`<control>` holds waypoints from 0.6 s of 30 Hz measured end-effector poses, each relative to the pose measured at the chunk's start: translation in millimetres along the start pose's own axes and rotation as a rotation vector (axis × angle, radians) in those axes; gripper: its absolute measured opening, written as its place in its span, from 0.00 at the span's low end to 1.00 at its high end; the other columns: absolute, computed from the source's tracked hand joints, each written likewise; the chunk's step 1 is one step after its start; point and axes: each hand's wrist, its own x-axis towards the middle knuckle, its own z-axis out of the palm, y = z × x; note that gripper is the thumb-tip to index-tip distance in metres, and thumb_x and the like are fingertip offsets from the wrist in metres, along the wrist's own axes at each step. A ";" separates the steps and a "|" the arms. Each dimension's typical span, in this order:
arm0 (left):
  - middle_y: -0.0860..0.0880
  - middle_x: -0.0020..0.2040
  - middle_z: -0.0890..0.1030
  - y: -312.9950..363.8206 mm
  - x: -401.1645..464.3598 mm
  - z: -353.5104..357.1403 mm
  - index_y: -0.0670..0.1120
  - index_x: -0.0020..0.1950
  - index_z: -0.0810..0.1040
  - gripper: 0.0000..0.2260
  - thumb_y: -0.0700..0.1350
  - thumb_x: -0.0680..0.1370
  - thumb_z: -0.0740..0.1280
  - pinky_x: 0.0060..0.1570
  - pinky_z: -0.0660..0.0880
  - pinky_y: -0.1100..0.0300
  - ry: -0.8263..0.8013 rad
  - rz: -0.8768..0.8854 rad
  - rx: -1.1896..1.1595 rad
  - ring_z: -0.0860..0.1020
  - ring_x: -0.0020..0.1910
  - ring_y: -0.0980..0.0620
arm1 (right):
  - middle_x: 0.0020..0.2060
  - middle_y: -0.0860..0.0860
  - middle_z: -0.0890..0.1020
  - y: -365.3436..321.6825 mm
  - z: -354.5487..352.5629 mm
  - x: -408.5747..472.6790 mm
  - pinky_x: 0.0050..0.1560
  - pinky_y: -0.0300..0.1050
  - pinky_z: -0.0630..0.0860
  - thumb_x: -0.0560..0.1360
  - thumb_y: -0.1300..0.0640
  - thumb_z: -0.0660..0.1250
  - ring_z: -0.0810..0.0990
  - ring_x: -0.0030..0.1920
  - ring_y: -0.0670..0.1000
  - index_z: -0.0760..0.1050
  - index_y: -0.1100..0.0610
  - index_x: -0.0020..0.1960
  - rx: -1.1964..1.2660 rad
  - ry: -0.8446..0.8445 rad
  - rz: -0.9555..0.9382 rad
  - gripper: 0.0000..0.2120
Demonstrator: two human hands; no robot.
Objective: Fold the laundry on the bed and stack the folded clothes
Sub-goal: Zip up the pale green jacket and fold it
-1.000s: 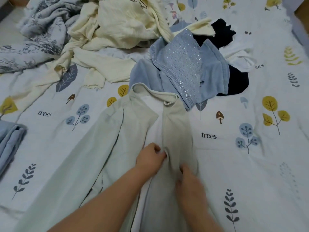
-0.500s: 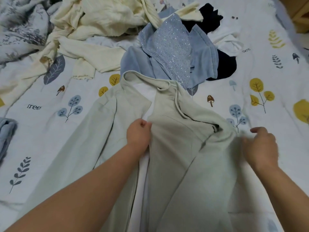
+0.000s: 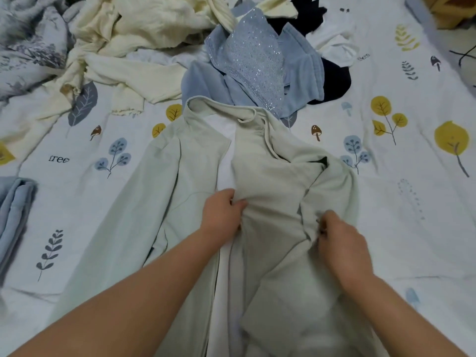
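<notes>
A pale green jacket (image 3: 164, 202) lay spread open at the near middle of the bed (image 3: 386, 228), collar pointing to the far edge. The left hand (image 3: 222, 212) pinched the jacket's front edge with curled fingers; the right hand (image 3: 340, 243) gripped a bunched fold of its right side. Beyond the collar sat a blue sequined garment (image 3: 255, 63) and cream clothes (image 3: 144, 29); folded blue cloth (image 3: 13, 210) lay at the left edge.

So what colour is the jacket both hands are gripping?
Pale sage-green jacket, seen in the head view.
</notes>
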 end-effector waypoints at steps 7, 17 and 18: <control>0.54 0.37 0.73 -20.3 -11.3 -11.2 0.46 0.51 0.71 0.06 0.44 0.77 0.66 0.38 0.64 0.67 0.070 -0.037 -0.068 0.73 0.39 0.53 | 0.53 0.67 0.74 32.6 -24.8 -5.7 0.45 0.54 0.66 0.75 0.69 0.58 0.72 0.51 0.66 0.71 0.65 0.60 -0.035 0.166 0.254 0.14; 0.56 0.35 0.76 -77.6 -121.7 -20.7 0.48 0.40 0.74 0.06 0.39 0.75 0.64 0.33 0.65 0.69 -0.033 -0.050 0.010 0.74 0.35 0.57 | 0.42 0.52 0.77 -39.7 60.5 -147.9 0.43 0.44 0.68 0.77 0.57 0.61 0.76 0.45 0.53 0.73 0.56 0.45 0.263 -0.232 0.195 0.04; 0.54 0.35 0.76 -84.0 -133.1 -20.2 0.47 0.40 0.74 0.06 0.39 0.75 0.63 0.36 0.65 0.65 -0.027 -0.074 0.036 0.74 0.37 0.54 | 0.39 0.50 0.77 -42.9 66.1 -154.1 0.41 0.43 0.68 0.77 0.56 0.62 0.75 0.42 0.51 0.72 0.56 0.43 0.341 -0.254 0.296 0.06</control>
